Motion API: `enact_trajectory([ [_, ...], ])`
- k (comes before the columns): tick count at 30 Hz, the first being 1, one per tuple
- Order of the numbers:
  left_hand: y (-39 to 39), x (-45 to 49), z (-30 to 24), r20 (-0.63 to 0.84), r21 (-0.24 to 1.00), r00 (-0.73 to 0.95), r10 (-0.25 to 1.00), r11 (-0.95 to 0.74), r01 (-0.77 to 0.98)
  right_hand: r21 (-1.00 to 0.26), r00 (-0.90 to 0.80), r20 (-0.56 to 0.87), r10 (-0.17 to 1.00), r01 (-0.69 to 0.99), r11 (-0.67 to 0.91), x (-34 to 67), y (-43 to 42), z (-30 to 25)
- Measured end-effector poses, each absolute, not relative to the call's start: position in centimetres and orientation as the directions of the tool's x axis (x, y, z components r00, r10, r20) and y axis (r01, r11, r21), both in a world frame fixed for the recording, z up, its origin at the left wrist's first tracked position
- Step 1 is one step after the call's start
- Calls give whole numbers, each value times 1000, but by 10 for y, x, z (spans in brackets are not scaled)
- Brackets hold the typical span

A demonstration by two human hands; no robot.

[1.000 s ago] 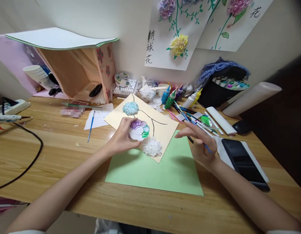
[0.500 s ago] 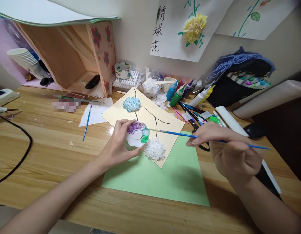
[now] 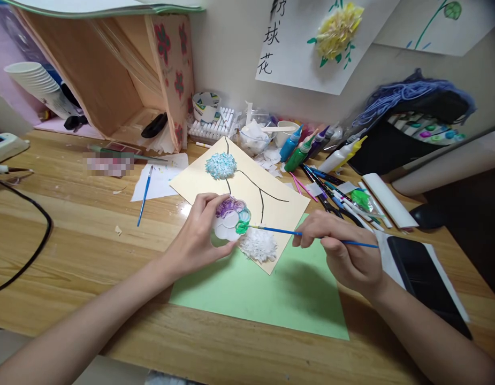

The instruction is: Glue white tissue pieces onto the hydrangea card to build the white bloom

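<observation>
My left hand (image 3: 203, 230) grips a small white flower-shaped paint palette (image 3: 226, 231) by its edge, with purple, teal and green paint in its wells. In my right hand (image 3: 339, 246) is a thin blue paintbrush (image 3: 279, 230), its tip at the green paint. Below the palette lies a cream card (image 3: 195, 184) with black drawn stems, a blue textured flower (image 3: 221, 166) and a white textured flower (image 3: 259, 245). The palette hides part of the card. A green sheet (image 3: 255, 299) lies partly under the card.
Paint bottles (image 3: 299, 152) and a bowl of white scraps (image 3: 255, 136) stand behind the card. Pens (image 3: 339, 195) and a phone (image 3: 424, 283) lie to the right. Another blue brush (image 3: 145, 195) rests on white paper at left. An open box (image 3: 98, 75) stands at the back left.
My right hand has moved left and the brush tip has gone down from beside the teal well to the green paint. The view has shifted slightly; the left hand still holds the palette.
</observation>
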State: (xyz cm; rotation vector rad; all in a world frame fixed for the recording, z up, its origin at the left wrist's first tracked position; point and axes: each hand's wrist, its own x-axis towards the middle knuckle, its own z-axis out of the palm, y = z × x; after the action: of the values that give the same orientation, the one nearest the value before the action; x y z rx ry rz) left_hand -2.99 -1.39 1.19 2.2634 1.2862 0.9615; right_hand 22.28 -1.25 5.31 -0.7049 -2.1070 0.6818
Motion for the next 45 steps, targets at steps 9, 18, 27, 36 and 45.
enact_trajectory([
  [9,-16,-30,16,385,581,358,851,-524,623,-664,-546,494,677,267,699,222,-12,54],
  [18,-15,-30,17,392,555,363,846,-532,640,-679,-517,519,681,235,696,224,-14,57],
  [27,-15,-30,16,397,544,360,844,-532,649,-671,-536,496,683,261,693,224,-13,59],
  [36,-3,-42,16,441,477,249,862,-461,749,-855,-13,512,859,82,512,227,3,57],
  [45,7,-48,7,431,563,44,901,-306,768,-948,82,126,989,-285,145,225,38,-9],
])
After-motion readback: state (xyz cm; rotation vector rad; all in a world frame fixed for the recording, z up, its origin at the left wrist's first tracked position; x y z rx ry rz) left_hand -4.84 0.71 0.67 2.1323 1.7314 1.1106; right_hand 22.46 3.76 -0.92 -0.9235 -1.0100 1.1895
